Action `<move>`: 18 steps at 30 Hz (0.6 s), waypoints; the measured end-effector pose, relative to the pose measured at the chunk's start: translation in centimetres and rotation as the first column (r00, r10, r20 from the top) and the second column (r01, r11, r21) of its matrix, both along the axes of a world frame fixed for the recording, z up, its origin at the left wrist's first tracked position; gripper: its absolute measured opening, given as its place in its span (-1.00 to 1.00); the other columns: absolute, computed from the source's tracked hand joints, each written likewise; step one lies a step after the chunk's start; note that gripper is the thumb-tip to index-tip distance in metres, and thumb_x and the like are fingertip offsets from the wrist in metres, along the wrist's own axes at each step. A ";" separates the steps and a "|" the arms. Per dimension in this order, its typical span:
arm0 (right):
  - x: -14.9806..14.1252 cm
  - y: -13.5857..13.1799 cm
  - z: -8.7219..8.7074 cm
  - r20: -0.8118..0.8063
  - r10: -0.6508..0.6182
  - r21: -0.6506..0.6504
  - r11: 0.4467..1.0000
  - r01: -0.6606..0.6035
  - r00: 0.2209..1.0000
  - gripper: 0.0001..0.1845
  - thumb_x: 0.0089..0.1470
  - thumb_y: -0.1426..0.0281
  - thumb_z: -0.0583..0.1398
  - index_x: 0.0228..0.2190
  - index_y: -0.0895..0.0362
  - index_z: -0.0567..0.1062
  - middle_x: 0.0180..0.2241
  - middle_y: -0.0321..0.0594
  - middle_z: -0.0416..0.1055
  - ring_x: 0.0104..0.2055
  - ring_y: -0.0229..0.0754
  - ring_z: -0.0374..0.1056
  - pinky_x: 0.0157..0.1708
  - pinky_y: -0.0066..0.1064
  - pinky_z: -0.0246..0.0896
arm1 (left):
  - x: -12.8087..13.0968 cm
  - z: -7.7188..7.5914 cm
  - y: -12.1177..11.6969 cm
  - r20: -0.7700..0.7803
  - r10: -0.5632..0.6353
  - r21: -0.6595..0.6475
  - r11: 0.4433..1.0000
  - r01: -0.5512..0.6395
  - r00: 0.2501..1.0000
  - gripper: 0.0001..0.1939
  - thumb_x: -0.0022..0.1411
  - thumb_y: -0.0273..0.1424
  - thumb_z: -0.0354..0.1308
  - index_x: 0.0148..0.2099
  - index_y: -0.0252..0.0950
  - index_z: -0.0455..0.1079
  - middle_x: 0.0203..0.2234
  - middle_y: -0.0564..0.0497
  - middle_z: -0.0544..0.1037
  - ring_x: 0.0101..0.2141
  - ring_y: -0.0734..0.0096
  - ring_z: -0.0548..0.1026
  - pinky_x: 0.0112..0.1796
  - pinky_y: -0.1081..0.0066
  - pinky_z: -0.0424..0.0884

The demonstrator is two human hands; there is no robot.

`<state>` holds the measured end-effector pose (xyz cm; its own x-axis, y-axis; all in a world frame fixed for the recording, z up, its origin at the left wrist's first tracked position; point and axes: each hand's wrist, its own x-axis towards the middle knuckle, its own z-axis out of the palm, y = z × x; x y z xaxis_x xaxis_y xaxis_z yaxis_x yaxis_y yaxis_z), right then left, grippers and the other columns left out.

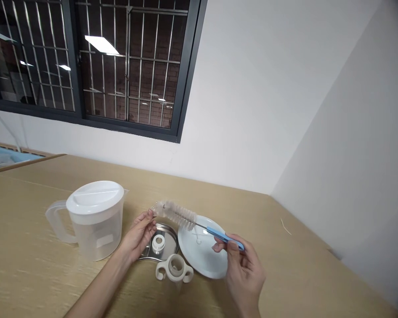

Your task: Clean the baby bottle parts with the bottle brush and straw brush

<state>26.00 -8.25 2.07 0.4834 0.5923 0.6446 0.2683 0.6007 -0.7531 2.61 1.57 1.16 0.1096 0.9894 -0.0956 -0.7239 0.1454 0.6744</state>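
Observation:
A bottle brush (pixel 179 214) with pale bristles and a blue handle is held up above the table, slanting down to the right. My right hand (pixel 243 269) grips it by the handle. At its bristled tip my left hand (pixel 141 234) has its fingers pinched together; whether they hold the tip or only touch it is hard to see. Below lies a metal tray (pixel 170 236) carrying a white ring-shaped cap (pixel 158 243). Nearer me stands a bottle with a beige two-handled collar (pixel 175 267), its mouth uncovered. A pale blue plate (pixel 205 258) lies under the brush handle, with a thin white piece on it.
A lidded translucent pitcher (pixel 96 221) stands left of my left hand. The wooden table (pixel 305 265) reaches back to the white wall, below a barred window (pixel 129 66). A thin pale strip (pixel 285 226) lies at the right. Blue material (pixel 11 157) shows at far left.

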 end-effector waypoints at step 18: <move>-0.5 -0.6 0.5 -0.008 -0.088 0.066 0.994 0.088 0.996 -0.73 0.17 0.20 0.21 -0.23 0.15 0.47 -0.53 -0.24 0.47 -0.43 -0.11 0.49 -0.34 -0.28 0.39 | -0.4 -0.5 0.3 -0.076 0.044 0.000 0.999 -0.044 0.996 -0.74 -0.04 -0.36 0.44 -0.34 -0.34 0.47 -0.48 0.09 0.52 -0.55 0.63 0.45 -0.53 0.64 0.39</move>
<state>25.54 -8.80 2.54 0.5353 0.5031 0.6785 0.3187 0.6235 -0.7139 2.20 1.88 0.62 0.0580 0.9930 -0.1032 -0.6762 0.1151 0.7276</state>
